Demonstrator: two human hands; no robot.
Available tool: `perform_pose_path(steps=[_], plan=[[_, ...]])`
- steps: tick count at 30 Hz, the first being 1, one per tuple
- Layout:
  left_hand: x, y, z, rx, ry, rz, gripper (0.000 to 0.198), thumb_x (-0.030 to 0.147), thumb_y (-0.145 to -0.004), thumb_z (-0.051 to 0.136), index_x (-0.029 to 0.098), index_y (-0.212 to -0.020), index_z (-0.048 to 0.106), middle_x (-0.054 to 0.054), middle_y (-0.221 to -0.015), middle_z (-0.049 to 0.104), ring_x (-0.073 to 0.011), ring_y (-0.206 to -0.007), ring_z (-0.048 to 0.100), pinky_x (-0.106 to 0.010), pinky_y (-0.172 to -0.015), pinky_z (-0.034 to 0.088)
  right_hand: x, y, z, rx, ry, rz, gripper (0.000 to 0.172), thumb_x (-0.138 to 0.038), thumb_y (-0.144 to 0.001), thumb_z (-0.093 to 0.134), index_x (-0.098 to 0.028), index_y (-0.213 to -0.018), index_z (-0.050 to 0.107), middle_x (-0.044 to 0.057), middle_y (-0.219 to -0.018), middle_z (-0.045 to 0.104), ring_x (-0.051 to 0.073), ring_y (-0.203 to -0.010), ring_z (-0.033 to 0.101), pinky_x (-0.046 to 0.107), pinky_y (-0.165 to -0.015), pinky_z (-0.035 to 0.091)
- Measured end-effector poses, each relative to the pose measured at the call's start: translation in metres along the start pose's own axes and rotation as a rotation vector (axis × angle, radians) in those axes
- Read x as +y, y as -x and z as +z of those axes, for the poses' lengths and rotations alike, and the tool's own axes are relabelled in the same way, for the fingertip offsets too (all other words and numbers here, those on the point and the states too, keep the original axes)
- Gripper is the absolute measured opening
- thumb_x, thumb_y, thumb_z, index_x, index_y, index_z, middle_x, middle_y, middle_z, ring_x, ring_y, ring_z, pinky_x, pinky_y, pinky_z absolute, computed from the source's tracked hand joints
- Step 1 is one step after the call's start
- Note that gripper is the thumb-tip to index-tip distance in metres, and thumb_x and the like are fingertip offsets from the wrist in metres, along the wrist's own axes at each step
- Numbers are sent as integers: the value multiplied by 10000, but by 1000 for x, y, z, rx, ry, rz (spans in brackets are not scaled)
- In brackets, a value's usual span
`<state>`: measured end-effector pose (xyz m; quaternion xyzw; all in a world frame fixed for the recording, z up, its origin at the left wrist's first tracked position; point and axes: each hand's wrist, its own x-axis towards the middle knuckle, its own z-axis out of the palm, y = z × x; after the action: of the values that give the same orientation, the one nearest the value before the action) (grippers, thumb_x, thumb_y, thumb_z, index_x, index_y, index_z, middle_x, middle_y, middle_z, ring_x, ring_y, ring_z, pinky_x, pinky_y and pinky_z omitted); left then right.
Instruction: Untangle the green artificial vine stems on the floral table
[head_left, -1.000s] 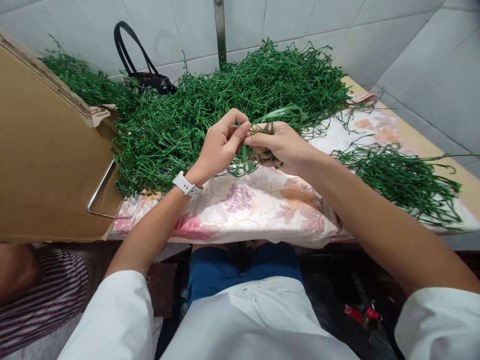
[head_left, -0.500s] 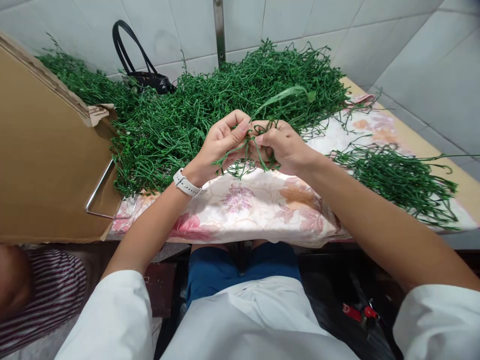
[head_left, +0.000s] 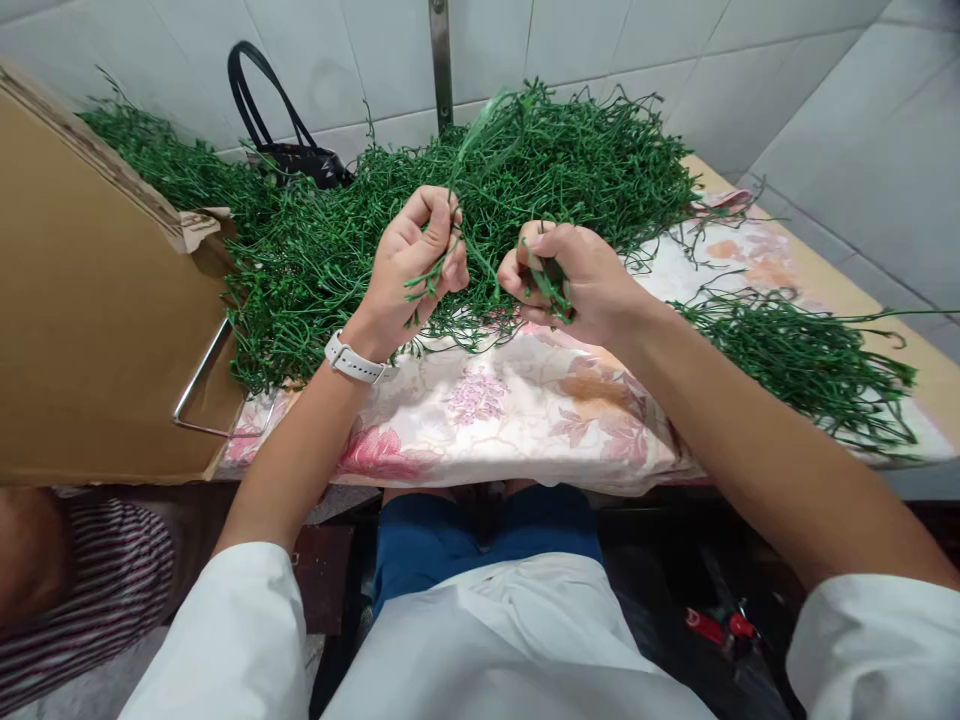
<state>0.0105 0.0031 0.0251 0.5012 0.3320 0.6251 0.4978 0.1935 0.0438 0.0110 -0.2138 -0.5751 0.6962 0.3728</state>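
Note:
My left hand (head_left: 421,255), with a white watch band (head_left: 355,360) at the wrist, pinches a few thin green stems (head_left: 425,282). A pale, blurred length of green rises from its fingertips over the heap. To its right, my right hand (head_left: 570,270) is closed around a small bunch of green stems (head_left: 552,290) whose tips poke out below the thumb. A gap separates the two hands. Behind them spreads a large heap of green stems (head_left: 337,260), real or artificial I cannot tell. A smaller pile of stems (head_left: 802,360) lies beyond my right forearm.
A floral cloth (head_left: 480,440) covers the table. A cardboard sheet (head_left: 97,320) stands at the left with a bent metal rod (head_left: 196,385) beside it. A black handbag (head_left: 300,165) sits behind the heap against the tiled wall. Another person's striped clothing (head_left: 112,580) shows at lower left.
My hands were together over the stems and have now moved apart. The left went up and left with a few stems; the right stays near its place, still holding its bunch.

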Motion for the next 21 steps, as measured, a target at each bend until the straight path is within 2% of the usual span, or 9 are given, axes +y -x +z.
perform_pose_path(steps=[2, 4, 7, 11, 14, 17, 21], plan=[[-2, 4, 5, 63, -48, -72, 179, 229, -1075, 585, 209, -902, 541, 76, -637, 413, -26, -465, 503, -153, -518, 423, 3, 0, 1, 62, 22, -11, 399, -404, -836, 727, -234, -739, 379, 3, -737, 670, 47, -418, 288, 231, -351, 208], [-5, 5, 5, 83, -108, -127, 109, 216, -1043, 637, 202, -953, 579, 66, -678, 474, -45, -537, 617, -145, -547, 463, 3, 0, 3, 109, 37, -18, 393, -369, -822, 745, -231, -730, 389, 15, -780, 716, 39, -414, 306, 224, -344, 181], [-10, 5, 0, 16, -195, -150, 94, 221, -996, 708, 206, -991, 615, 48, -685, 547, -94, -631, 700, -152, -561, 493, 1, 1, 4, 129, 28, -7, 380, -298, -806, 745, -232, -714, 382, 9, -735, 702, 29, -383, 306, 207, -331, 132], [-13, 7, 2, -67, -277, -122, 122, 222, -964, 748, 208, -975, 627, 29, -708, 625, -109, -637, 691, -170, -552, 481, -1, -1, 4, 115, -20, 88, 313, -262, -803, 736, -222, -742, 432, -15, -635, 623, 16, -358, 244, 184, -325, 83], [-14, 7, 8, -55, -335, -91, 99, 191, -994, 694, 204, -949, 607, 32, -685, 626, -106, -606, 670, -173, -536, 443, 0, -4, 2, 95, -71, 204, 227, -286, -850, 716, -203, -824, 507, -24, -614, 576, 23, -381, 247, 172, -332, 108], [-18, 6, 11, -42, -375, -46, 96, 141, -1020, 630, 204, -959, 592, 45, -648, 597, -98, -568, 641, -180, -532, 417, 4, -6, 1, 86, -117, 256, 173, -307, -942, 641, -188, -873, 536, -46, -597, 508, 31, -397, 233, 165, -340, 122], [-25, 2, 7, -28, -427, 19, 76, 143, -1023, 628, 207, -996, 595, 45, -659, 605, -93, -559, 608, -199, -549, 426, 10, -6, 2, 60, -74, 239, 300, -388, -1041, 599, -189, -833, 516, -78, -577, 402, 27, -411, 173, 157, -354, 117]])
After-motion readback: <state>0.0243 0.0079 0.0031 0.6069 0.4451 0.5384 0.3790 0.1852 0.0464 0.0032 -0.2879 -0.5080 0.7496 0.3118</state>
